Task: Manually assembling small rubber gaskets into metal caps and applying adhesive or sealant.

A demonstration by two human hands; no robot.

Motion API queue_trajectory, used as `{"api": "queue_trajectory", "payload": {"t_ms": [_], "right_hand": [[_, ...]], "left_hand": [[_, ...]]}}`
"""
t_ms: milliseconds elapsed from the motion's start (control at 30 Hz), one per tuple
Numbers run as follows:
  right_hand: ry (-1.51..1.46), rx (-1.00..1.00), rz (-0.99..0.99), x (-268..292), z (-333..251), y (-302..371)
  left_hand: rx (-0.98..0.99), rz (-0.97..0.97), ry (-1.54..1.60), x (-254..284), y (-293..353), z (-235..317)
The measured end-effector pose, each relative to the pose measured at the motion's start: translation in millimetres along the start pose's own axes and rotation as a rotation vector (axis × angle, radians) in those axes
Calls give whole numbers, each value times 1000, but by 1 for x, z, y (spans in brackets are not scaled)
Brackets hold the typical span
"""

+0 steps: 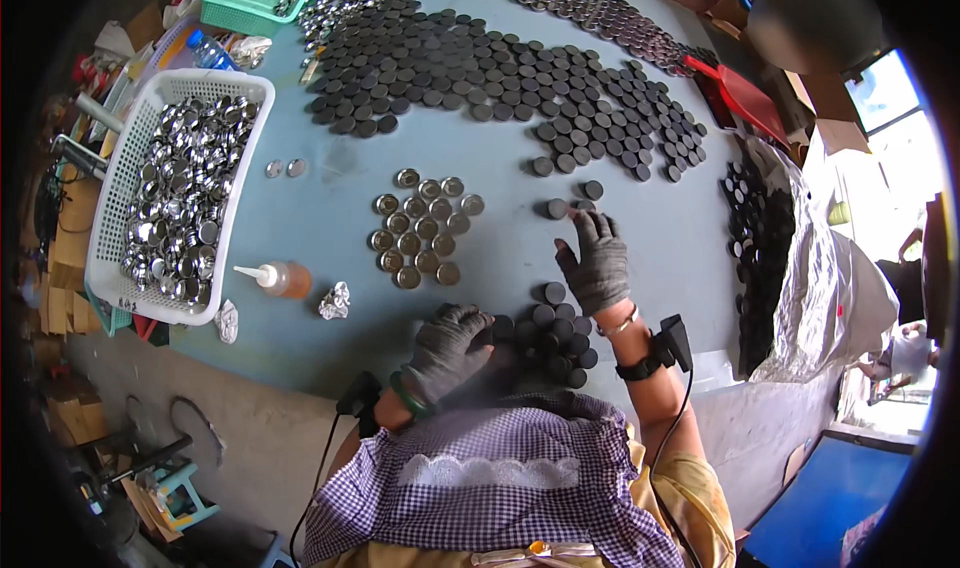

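Close to the near edge of the desk (350,213), a pile of dark caps (562,330) is heaped. The left grip (447,350) is placed just beside the pile's left side, its gloved fingers curled; whether a cap is pinched by it cannot be told. The right grip (599,271) is extended beyond the pile's far side, spread, with the thumb parted from the fingers. Three loose dark caps (593,190) are found at and just past its fingertips: one is partly covered by them, one is set just to their left, and one lies slightly farther off. Whether the covered one is touched cannot be made out.

Farther left, a nozzle bottle (288,279) and a crumpled foil (335,301) are seen, and a cluster of silver lids (417,226) is laid out between these and the right grip. By the left edge, a white basket (256,103) is filled with shiny metal pieces (185,203). Toward the far edge, a broad field of dark caps (450,58) is spread.
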State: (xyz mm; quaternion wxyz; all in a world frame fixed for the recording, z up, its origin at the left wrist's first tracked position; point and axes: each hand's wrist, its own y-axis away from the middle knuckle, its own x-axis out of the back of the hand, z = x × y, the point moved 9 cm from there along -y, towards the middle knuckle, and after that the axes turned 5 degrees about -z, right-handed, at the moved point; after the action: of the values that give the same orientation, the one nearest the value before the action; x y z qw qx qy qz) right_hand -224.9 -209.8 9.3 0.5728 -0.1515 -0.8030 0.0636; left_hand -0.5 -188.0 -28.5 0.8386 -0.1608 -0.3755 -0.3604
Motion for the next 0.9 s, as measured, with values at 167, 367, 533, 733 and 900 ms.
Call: {"api": "queue_trajectory", "payload": {"t_ms": [167,367,533,733,900], "right_hand": [[-243,21,-75,13,-23,37],[-339,-2,-71,13,-27,63],[-427,-4,-77,7,-26,67],[-393,141,-32,25,-42,62],[-386,94,-94,-20,-43,89]], "left_hand": [[22,-78,-44,-16,-10,-16],[94,117,35,4,-2,-44],[149,114,-31,14,-7,-41],[69,98,-76,11,-22,-28],[-145,156,-238,11,-18,-5]]}}
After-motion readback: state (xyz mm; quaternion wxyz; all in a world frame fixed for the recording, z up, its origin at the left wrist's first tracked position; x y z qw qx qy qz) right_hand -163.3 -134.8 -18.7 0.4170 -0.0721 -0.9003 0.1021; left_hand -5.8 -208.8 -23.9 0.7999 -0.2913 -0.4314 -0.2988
